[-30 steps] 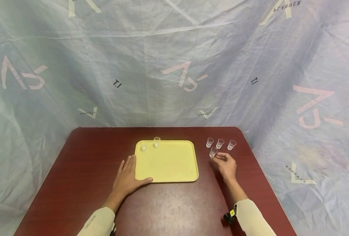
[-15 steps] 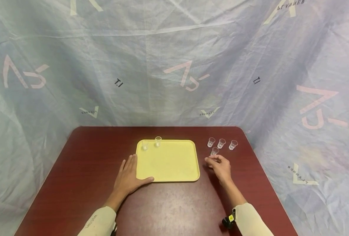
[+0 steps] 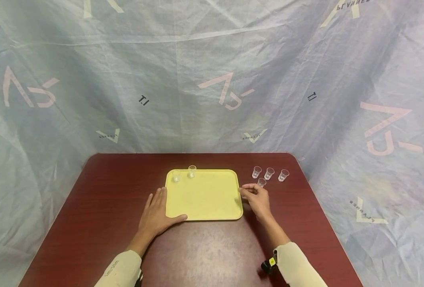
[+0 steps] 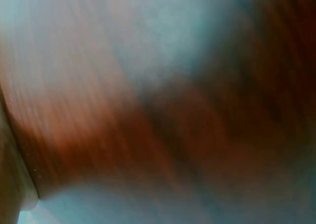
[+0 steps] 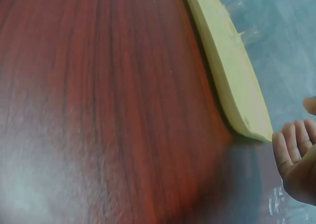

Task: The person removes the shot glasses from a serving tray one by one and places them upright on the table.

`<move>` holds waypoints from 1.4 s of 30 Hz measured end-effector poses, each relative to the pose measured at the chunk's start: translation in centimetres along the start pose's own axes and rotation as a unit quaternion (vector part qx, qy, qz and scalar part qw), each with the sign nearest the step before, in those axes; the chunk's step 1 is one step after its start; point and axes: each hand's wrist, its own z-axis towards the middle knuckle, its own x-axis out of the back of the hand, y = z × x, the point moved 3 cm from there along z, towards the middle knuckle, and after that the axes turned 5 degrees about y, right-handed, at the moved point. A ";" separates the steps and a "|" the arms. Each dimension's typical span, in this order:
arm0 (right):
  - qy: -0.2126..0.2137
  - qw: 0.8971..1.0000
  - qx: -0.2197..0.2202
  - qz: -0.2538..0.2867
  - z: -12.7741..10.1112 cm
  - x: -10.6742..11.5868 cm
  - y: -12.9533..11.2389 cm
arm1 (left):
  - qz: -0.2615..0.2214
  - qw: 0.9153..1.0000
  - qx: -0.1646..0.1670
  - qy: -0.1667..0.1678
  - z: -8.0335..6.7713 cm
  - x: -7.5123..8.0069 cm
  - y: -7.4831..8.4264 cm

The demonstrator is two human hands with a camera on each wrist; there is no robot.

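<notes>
My left hand (image 3: 155, 213) lies flat against the left side of the yellow tray (image 3: 203, 199). Its fingers are stretched out and its thumb reaches over the tray's front corner. My right hand (image 3: 256, 200) hovers at the tray's right rim, fingers bent toward the thumb; I cannot tell whether a clear cup sits between the fingertips. Two small clear cups, one at the corner (image 3: 176, 176) and one beside it (image 3: 192, 172), stand at the tray's back left. In the right wrist view, the right hand (image 5: 298, 152) is partly cut off by the image edge.
Several clear cups stand on the dark red table (image 3: 197, 255) right of the tray: one at the back (image 3: 256, 172), one beside it (image 3: 269, 173), an outer one (image 3: 283, 175), and a nearer cup (image 3: 261, 182) partly behind the right hand. A printed grey sheet (image 3: 183, 99) hangs behind.
My right hand has moved left, from beside the nearer cup to the tray's right rim. That cup and the others have stayed put, as has my left hand.
</notes>
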 end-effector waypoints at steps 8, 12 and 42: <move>-0.013 1.000 0.009 0.017 0.2 -1.6 -0.6 | 0.009 1.000 0.004 -0.008 0.2 0.1 0.2; -0.023 0.999 0.012 0.017 0.1 -2.4 -0.7 | 0.012 1.000 0.003 -0.007 0.1 0.1 0.1; -0.074 0.996 0.043 -0.011 0.1 -9.3 -3.1 | 0.017 1.000 -0.009 0.010 0.0 0.2 0.2</move>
